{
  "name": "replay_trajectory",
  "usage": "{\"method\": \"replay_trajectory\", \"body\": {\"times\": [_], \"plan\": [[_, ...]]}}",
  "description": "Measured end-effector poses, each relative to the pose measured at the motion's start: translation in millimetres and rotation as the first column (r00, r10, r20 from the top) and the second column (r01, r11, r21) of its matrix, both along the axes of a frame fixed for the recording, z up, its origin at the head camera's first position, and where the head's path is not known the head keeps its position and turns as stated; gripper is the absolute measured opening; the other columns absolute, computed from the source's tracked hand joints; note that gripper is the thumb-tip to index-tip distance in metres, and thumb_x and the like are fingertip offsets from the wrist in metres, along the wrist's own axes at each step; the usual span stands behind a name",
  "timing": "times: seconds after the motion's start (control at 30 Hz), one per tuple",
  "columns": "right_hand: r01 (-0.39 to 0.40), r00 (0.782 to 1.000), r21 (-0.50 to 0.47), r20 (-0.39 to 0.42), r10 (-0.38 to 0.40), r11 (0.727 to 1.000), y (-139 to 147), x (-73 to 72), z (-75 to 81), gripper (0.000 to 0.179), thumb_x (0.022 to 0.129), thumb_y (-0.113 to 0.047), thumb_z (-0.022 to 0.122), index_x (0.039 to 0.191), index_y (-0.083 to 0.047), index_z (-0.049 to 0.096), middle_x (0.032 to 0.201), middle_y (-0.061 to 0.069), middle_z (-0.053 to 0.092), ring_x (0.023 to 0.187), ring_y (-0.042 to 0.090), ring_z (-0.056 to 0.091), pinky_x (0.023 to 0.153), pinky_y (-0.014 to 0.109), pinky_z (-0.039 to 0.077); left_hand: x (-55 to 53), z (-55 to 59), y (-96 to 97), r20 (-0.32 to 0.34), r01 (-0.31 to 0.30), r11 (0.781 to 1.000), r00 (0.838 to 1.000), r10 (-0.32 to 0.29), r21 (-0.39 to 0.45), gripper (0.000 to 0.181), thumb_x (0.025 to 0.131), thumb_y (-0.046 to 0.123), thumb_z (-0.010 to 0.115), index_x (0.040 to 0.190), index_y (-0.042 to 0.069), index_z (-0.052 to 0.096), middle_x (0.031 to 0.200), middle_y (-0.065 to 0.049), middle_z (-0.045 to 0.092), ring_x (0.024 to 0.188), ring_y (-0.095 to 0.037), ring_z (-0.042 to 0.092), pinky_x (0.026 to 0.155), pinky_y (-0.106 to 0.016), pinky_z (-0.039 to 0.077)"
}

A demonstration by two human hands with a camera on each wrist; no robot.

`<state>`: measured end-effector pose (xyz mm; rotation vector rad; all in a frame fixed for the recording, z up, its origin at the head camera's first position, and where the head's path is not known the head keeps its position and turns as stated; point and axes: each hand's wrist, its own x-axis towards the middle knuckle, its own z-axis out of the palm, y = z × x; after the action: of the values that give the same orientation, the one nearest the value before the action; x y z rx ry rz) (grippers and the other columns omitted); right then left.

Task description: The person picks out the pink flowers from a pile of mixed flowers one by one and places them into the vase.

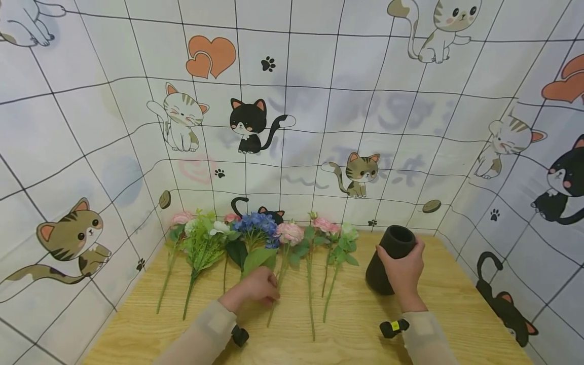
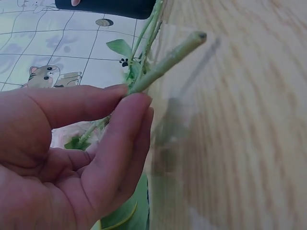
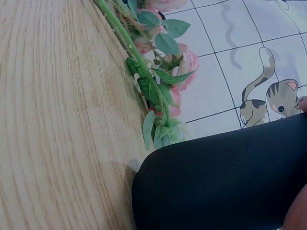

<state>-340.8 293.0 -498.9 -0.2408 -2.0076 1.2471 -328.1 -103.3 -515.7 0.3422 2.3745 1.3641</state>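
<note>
Between thumb and fingertips, my left hand (image 1: 261,287) pinches the green stem (image 2: 168,62) of a pink flower (image 1: 290,233). The stem's cut end shows close over the table in the left wrist view. Green leaves (image 1: 257,259) of a blue hydrangea (image 1: 256,226) lie right beside this hand. On the right, my right hand (image 1: 406,268) grips a black vase (image 1: 377,271) round its upper side, its open mouth facing up. Only the vase's dark side (image 3: 216,182) and a bit of the hand show in the right wrist view.
Several artificial flowers lie in a row on the wooden table (image 1: 356,334): a leafy green spray (image 1: 201,246) at left, a pink rose (image 1: 324,224) and a pale green flower (image 1: 349,231) nearer the vase. A cat-print cloth (image 1: 310,116) walls the back and sides.
</note>
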Motion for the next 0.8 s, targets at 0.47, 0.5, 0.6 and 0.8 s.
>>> {"method": "replay_trajectory", "body": {"times": [0.47, 0.5, 0.6, 0.8], "plan": [[-0.003, 1.0, -0.012, 0.002, 0.003, 1.0, 0, 2.0, 0.5, 0.092, 0.083, -0.028, 0.091, 0.154, -0.009, 0.037, 0.136, 0.022, 0.06, 0.116, 0.043, 0.059, 0.097, 0.059, 0.045, 1.3, 10.0, -3.2, -0.064, 0.064, 0.998, 0.996, -0.062, 0.026, 0.042, 0.092, -0.002, 0.074, 0.069, 0.015, 0.043, 0.058, 0.004, 0.044, 0.053, -0.014, 0.059, 0.059, -0.03, 0.055], [-0.003, 1.0, -0.012, 0.001, 0.003, 1.0, -1, 2.1, 0.5, 0.092, 0.083, -0.028, 0.091, 0.154, -0.009, 0.037, 0.136, 0.022, 0.06, 0.116, 0.042, 0.059, 0.097, 0.058, 0.045, 2.0, 11.2, -2.9, -0.063, 0.061, 0.998, 0.996, -0.059, 0.03, 0.04, 0.092, -0.002, 0.074, 0.07, 0.015, 0.045, 0.059, 0.003, 0.045, 0.054, -0.014, 0.06, 0.059, -0.032, 0.056], [0.0, 1.0, -0.01, 0.0, 0.001, 1.0, -1, 2.3, 0.2, 0.091, 0.083, -0.028, 0.091, 0.153, -0.008, 0.037, 0.136, 0.022, 0.06, 0.116, 0.041, 0.059, 0.096, 0.056, 0.044, 3.9, 14.4, -2.5, -0.057, 0.04, 0.998, 0.998, -0.038, 0.043, 0.03, 0.092, -0.002, 0.075, 0.077, 0.01, 0.052, 0.065, 0.0, 0.053, 0.059, -0.018, 0.068, 0.062, -0.037, 0.061], [-0.005, 1.0, -0.015, -0.001, 0.005, 1.0, 0, 1.9, 1.2, 0.092, 0.082, -0.028, 0.092, 0.153, -0.008, 0.037, 0.137, 0.023, 0.059, 0.118, 0.043, 0.058, 0.098, 0.06, 0.044, 4.8, 20.8, -1.7, -0.054, -0.005, 0.995, 0.998, 0.01, 0.095, 0.014, 0.092, -0.005, 0.074, 0.093, 0.0, 0.061, 0.077, -0.004, 0.058, 0.065, -0.016, 0.066, 0.065, -0.038, 0.063]]}}
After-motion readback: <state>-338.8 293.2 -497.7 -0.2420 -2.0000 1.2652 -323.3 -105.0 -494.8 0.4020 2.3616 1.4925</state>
